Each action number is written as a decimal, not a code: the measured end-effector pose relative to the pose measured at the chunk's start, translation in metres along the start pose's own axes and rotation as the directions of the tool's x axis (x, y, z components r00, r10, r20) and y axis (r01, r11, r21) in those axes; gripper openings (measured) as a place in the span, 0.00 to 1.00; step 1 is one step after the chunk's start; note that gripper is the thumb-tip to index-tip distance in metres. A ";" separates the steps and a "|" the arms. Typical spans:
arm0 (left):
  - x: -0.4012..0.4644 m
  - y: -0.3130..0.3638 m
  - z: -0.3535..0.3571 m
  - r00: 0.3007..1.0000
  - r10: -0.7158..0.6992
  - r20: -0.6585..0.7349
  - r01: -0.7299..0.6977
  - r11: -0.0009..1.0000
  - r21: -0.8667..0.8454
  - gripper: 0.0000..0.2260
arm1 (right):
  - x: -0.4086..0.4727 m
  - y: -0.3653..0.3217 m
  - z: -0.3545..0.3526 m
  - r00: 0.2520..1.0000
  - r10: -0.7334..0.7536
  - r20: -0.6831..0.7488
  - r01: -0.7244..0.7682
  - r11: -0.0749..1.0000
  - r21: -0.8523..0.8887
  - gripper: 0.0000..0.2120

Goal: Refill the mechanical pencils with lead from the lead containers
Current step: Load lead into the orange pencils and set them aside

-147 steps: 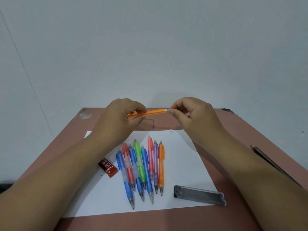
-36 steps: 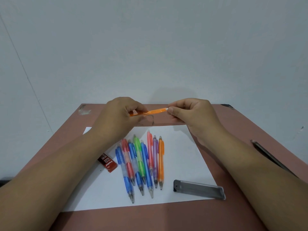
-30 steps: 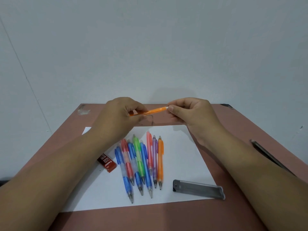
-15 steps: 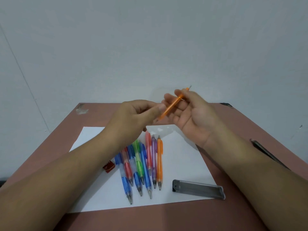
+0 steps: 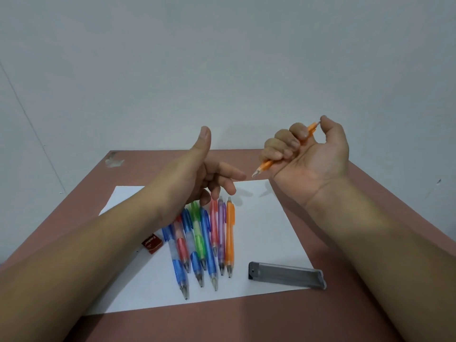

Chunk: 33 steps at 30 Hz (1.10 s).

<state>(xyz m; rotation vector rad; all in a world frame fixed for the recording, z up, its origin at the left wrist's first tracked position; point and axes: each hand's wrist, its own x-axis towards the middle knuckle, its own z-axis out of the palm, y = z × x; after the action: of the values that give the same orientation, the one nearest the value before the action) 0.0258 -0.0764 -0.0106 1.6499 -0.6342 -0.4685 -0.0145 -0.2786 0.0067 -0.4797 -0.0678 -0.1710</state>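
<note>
My right hand [image 5: 311, 154] grips an orange mechanical pencil [image 5: 265, 166] in its fist, palm toward me, with the thumb on the pencil's top end and the tip pointing down-left. My left hand [image 5: 207, 174] hovers above the paper with its thumb up and fingers loosely spread, holding nothing. Several coloured mechanical pencils [image 5: 204, 238] lie side by side on a white sheet of paper [image 5: 266, 218], tips toward me. A grey lead container [image 5: 286, 275] lies at the sheet's near right corner. A small red lead container [image 5: 152, 243] sits beside my left forearm.
The paper lies on a reddish-brown table [image 5: 246, 322] set against a plain white wall. A dark thin object at the table's right edge is hidden behind my right forearm.
My left hand let go of the orange pencil and drew back with its thumb raised. My right hand took the pencil into its fist, turned palm-up and lifted to the right.
</note>
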 end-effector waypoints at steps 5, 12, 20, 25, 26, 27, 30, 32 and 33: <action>-0.001 0.001 0.000 0.999 0.021 0.050 -0.018 0.998 -0.063 0.42 | -0.001 -0.001 0.000 0.999 -0.024 0.029 0.024 1.000 0.010 0.19; -0.002 -0.001 -0.001 0.982 0.052 0.184 -0.022 0.987 -0.158 0.43 | -0.003 0.000 0.000 0.999 -0.004 0.053 0.002 1.000 0.030 0.21; 0.000 -0.004 -0.004 0.976 0.083 0.203 -0.046 0.983 -0.180 0.42 | -0.003 0.001 0.000 0.999 -0.012 0.050 0.010 0.999 0.043 0.20; -0.001 -0.004 -0.003 0.973 0.102 0.207 -0.057 0.976 -0.210 0.41 | -0.004 0.000 0.000 0.997 -0.015 0.069 0.012 0.999 0.045 0.19; -0.001 -0.004 -0.003 0.973 0.101 0.208 -0.056 0.975 -0.213 0.41 | -0.004 0.000 0.000 0.997 -0.015 0.072 0.011 0.999 0.044 0.19; -0.001 -0.004 -0.003 0.973 0.102 0.208 -0.057 0.975 -0.214 0.41 | -0.004 0.000 0.001 0.997 -0.013 0.076 0.010 0.999 0.043 0.20; -0.001 -0.005 -0.003 0.972 0.110 0.210 -0.065 0.975 -0.211 0.40 | -0.004 0.001 0.001 0.996 -0.004 0.087 0.001 0.999 0.044 0.21; 0.000 -0.005 -0.004 0.971 0.112 0.212 -0.066 0.975 -0.213 0.40 | -0.005 0.001 0.001 0.996 -0.001 0.093 -0.004 0.999 0.046 0.21; 0.000 -0.005 -0.004 0.971 0.112 0.213 -0.066 0.975 -0.214 0.40 | -0.005 0.001 0.001 0.995 0.000 0.095 -0.005 0.999 0.047 0.21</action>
<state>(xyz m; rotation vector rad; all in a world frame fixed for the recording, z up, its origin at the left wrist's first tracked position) 0.0284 -0.0729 -0.0148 1.3774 -0.7966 -0.6392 -0.0190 -0.2763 0.0064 -0.4411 -0.1642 -0.1438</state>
